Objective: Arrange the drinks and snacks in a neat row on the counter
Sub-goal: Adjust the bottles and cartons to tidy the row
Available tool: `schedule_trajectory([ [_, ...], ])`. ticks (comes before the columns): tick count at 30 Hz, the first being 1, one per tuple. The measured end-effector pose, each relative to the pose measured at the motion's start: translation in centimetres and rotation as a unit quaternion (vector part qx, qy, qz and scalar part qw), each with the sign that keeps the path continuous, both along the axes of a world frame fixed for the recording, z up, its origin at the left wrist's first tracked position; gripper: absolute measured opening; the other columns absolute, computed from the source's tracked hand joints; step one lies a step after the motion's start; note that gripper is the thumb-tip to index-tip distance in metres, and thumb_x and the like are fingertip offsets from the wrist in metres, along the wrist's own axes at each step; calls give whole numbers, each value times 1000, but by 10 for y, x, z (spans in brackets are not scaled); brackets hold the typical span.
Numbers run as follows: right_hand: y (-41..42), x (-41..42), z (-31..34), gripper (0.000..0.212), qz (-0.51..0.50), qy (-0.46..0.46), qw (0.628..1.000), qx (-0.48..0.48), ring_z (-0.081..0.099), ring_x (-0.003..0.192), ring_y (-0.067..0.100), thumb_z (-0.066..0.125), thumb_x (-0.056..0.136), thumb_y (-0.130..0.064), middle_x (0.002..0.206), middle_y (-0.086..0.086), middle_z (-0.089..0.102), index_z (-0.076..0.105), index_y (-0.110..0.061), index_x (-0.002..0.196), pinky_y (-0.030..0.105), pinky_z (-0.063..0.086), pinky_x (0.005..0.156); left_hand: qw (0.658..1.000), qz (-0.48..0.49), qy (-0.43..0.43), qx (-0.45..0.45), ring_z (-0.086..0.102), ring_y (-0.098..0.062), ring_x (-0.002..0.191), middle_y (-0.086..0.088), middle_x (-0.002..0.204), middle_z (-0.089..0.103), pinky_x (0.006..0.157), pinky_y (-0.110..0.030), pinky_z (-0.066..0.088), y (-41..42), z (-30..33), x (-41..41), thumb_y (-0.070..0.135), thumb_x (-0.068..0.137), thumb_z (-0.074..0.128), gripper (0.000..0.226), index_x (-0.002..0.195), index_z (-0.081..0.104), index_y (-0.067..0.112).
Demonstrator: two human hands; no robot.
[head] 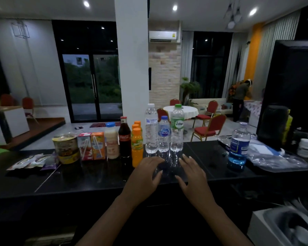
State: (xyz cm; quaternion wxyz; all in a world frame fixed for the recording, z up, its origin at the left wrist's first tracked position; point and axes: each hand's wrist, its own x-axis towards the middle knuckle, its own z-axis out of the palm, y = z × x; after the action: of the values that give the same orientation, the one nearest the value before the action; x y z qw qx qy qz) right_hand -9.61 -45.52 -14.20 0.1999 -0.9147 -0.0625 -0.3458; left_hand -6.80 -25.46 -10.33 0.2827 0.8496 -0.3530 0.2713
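Head view, and the row is standing along the far edge of the black table (pixel 96 181). From the left end: snack packets (pixel 32 161) lying flat, then a noodle cup (pixel 66 148), a red carton (pixel 85 146) and an orange carton (pixel 98 145) touching side by side, each with a straw. Next a milk bottle (pixel 111 141) with a blue cap, a cola bottle (pixel 124 137), and orange juice bottles (pixel 137 147) stacked one behind another, the front one a little nearer the person than the rest of the line. Then three clear water bottles: a tall one (pixel 151 128), a short one with a blue cap (pixel 164 134), a green-capped one (pixel 177 128), all upright and close together.

Both hands are over the middle of the table, just in front of the water bottles. The left hand (pixel 146 173) is palm down, fingers loosely curled, and something dark sits under the fingertips; I cannot tell whether it is gripped. The right hand (pixel 190 174) is flat, fingers spread, holding nothing.

Well apart toward the right end stands a blue bottle (pixel 238 146), upright, beside crumpled clear plastic (pixel 277 157).
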Motion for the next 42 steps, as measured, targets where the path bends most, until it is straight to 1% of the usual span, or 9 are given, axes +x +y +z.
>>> schedule_trajectory([
  [6,-50,51,13,66,-5,19,1000,-14,23,142,21,69,82,-29,152,2,33,39,-20,141,43,25,110,1000,18,-4,26,41,2,120,10,130,58,100,-13,28,-57,15,49,27,90,60,40,129,52,29],
  [11,-72,111,27,69,6,17,1000,15,24,141,20,70,82,-31,150,3,35,35,-20,141,42,24,111,999,31,-21,13,42,-7,128,7,136,54,104,-22,30,-91,54,106,28,90,60,44,133,50,28],
  [16,-76,168,41,83,21,21,997,70,25,140,20,71,80,-35,151,5,31,23,-17,145,43,25,112,997,40,-65,1,48,-15,124,-1,134,57,105,-34,41,-111,111,159,25,91,60,42,132,51,21],
  [21,-70,198,46,95,72,13,987,140,34,135,23,76,77,-31,147,10,36,14,-15,148,46,35,108,995,33,-90,39,50,-20,120,-6,132,57,101,-24,33,-126,144,194,21,91,61,41,131,54,14],
  [27,-63,212,52,92,115,49,963,238,52,119,17,71,84,-22,138,7,49,6,-16,149,27,43,92,993,39,-33,107,57,-25,116,-10,132,60,96,-34,44,-140,158,215,25,95,58,42,134,55,12],
  [31,-61,218,49,82,107,23,958,265,55,112,16,72,82,-17,132,8,53,20,-17,145,22,43,86,996,39,-19,73,64,-25,104,-10,117,69,92,-37,51,-141,162,219,17,91,63,31,122,66,11],
  [35,-58,218,46,73,99,4,960,263,53,95,0,73,80,-14,125,3,56,30,-21,139,-2,38,69,997,38,-10,70,65,-23,103,-9,116,70,92,-36,51,-142,163,220,15,92,63,29,120,68,13],
  [37,-58,218,45,70,101,1,958,267,51,91,-6,73,80,-14,122,1,57,32,-24,136,-4,37,66,996,40,-7,76,65,-23,103,-8,117,70,91,-35,51,-142,163,220,14,92,62,29,121,67,13],
  [42,-59,215,48,70,102,18,957,271,54,99,4,73,80,-16,125,2,56,33,-20,137,-2,36,67,994,41,17,100,65,-25,104,-11,118,68,86,-29,49,-136,168,212,15,92,63,33,125,62,12],
])
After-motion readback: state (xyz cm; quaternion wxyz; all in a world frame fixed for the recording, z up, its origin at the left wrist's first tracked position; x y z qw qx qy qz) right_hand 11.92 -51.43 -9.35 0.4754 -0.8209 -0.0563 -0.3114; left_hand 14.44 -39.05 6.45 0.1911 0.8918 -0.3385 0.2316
